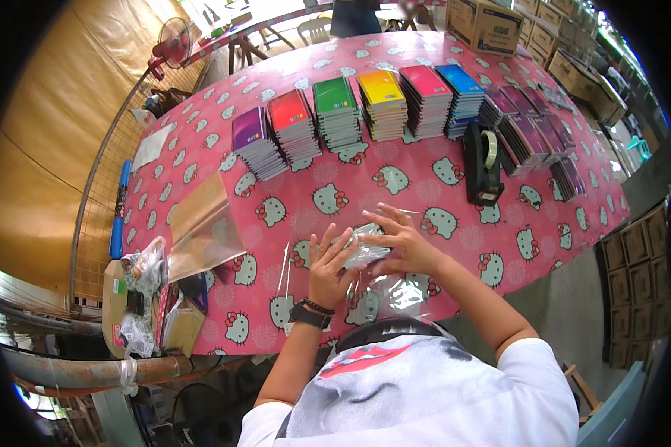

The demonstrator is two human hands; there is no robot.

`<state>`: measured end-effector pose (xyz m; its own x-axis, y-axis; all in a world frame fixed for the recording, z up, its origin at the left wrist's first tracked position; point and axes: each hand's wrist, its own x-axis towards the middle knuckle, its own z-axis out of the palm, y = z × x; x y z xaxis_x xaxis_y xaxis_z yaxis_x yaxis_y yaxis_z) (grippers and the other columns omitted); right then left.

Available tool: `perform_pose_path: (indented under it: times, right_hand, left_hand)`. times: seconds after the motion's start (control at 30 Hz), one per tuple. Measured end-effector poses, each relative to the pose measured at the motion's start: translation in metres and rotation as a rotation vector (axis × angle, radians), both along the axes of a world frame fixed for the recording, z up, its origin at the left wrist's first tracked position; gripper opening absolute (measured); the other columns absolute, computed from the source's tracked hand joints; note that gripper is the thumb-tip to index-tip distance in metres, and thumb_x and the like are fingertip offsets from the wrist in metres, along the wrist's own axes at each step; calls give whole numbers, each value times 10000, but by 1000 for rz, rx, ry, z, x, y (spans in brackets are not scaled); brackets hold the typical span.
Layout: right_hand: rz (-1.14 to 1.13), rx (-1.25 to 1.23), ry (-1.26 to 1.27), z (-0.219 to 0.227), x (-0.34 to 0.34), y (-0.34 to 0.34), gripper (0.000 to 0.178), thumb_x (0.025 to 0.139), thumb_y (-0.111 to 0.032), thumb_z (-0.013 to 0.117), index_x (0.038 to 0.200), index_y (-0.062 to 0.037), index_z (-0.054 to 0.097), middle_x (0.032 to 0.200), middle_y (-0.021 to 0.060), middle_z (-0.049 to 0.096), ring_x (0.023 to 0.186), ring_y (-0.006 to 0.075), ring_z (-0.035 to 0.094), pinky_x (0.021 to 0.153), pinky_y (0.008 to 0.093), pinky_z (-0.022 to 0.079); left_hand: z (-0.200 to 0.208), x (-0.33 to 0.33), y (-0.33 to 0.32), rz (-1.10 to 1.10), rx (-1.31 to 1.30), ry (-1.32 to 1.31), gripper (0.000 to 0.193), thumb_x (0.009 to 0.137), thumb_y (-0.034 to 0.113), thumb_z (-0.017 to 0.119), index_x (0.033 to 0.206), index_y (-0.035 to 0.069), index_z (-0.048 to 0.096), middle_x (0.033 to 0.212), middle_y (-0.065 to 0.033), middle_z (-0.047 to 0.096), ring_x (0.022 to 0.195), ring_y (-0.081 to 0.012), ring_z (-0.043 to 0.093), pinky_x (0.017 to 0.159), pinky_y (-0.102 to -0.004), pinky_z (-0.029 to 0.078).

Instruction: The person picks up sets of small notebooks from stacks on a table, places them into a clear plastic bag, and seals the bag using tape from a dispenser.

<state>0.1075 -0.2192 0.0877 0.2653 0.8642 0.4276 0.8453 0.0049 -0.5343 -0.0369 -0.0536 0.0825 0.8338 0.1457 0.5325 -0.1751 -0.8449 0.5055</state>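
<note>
On my feed I see a yellow-tan fabric curtain [45,134] at left behind brown wire mesh [97,246], grey floor [566,305] at right.

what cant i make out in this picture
Head view, hidden: parts of the crinkled clear plastic film, covered by the bare left hand and bare right hand.
Head view, cut off: the person in dark clothing, by the top edge.
Head view, too small: fine print on the stacked yellow-covered notebooks.
</note>
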Motion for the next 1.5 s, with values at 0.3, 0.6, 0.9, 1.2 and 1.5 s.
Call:
perform_pose_path:
  times: [0.3,0.6,0.9,1.2,1.5]
  right_hand:
    - [-375,202,257,-2,-33,27,320,686,-319,751,878,-82,654,988,85,575,1030,270,486,887,423,384]
    - [-293,-14,863,-2,10,45,260,717,-222,745,812,-12,625,784,61,583,711,126,544,622,268,430]
    - [-694,359,519,5,75,-26,181,821,-168,630,910,-12,643,815,59,647,722,111,584,639,259,452]
    - [-1313,267,490,-57,176,-153,275,812,-252,681,853,19,662,738,32,636,673,102,562,639,254,431]
    - [-944,642,1258,-80,107,-146,96,838,-137,625,816,-58,574,693,-25,538,565,42,453,486,199,342]
  left_hand:
    - [-9,18,-4,133,-327,-149,182,800,108,654,980,84,669,961,-75,674,998,-216,606,1033,-426,291]
    - [-5,9,-21,229,-54,-243,576,820,168,625,1341,88,392,1194,-106,524,1021,-217,566,1033,-464,248]
    - [-14,-7,-38,225,204,169,695,683,330,667,1310,155,424,1324,-48,437,1261,-211,353,1013,-469,149]
    - [-15,2,-49,224,196,140,694,685,297,673,1321,191,419,1371,-30,387,1289,-204,316,1010,-505,151]
    - [-12,-1,-46,222,184,148,715,664,299,685,1321,199,424,1361,-23,395,1279,-197,323,1025,-484,122]
